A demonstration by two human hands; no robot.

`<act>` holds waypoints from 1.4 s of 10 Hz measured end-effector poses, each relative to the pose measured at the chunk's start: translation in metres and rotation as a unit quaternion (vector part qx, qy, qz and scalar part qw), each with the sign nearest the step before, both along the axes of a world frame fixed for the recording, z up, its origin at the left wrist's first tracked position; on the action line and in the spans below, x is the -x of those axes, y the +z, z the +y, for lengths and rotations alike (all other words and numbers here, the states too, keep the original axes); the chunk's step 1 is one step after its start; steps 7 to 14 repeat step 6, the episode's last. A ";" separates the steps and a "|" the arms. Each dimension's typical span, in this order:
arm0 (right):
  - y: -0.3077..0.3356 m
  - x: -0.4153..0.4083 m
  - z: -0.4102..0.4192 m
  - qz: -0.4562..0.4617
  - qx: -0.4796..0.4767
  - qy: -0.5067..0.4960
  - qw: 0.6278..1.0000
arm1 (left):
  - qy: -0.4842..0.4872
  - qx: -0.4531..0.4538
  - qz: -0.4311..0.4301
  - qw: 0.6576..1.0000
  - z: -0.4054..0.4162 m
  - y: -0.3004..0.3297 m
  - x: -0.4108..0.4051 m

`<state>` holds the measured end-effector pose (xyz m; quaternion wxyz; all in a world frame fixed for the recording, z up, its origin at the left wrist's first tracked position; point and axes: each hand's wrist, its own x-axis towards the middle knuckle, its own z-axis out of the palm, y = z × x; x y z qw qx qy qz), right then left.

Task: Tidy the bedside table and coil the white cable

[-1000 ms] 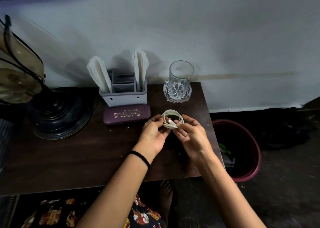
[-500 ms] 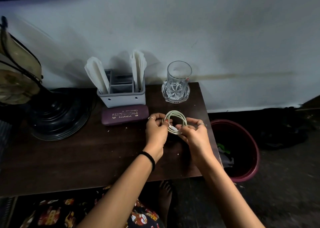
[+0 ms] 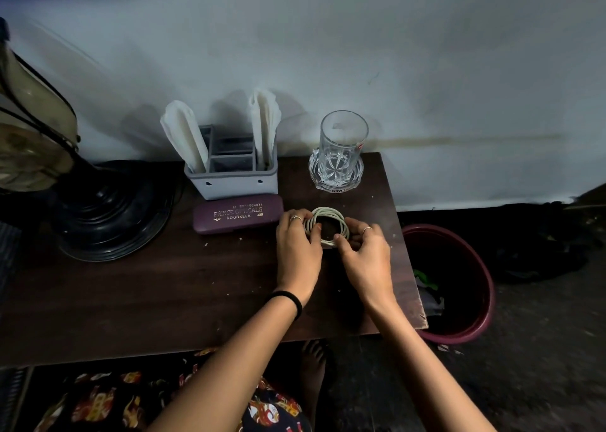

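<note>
The white cable is wound into a small round coil that rests on the dark wooden bedside table, right of the middle. My left hand pinches the coil's left side with thumb and fingers. On the coil's right side my right hand grips it, the thumb pressing its near edge. Both hands rest low on the tabletop. The coil's near part is hidden by my fingers.
A purple glasses case lies just left of the coil, a grey organiser with white items behind it. A clear glass stands at the back right. A black fan base sits at left. A maroon bin stands off the table's right edge.
The coil went from being held up and tilted between my fingers to lying flat on the table. Both hands lowered with it and keep hold of its sides.
</note>
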<state>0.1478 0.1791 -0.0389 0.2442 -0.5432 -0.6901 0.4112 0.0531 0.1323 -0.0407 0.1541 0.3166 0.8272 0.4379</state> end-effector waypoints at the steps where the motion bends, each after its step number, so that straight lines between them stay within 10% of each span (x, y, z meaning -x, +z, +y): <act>1: -0.001 -0.003 0.003 0.003 0.005 0.015 1.000 | -0.017 0.022 0.022 0.999 -0.002 -0.001 -0.004; 14: 0.036 -0.020 -0.006 0.016 0.029 0.026 0.999 | -0.062 0.018 -0.010 0.998 -0.028 0.042 -0.005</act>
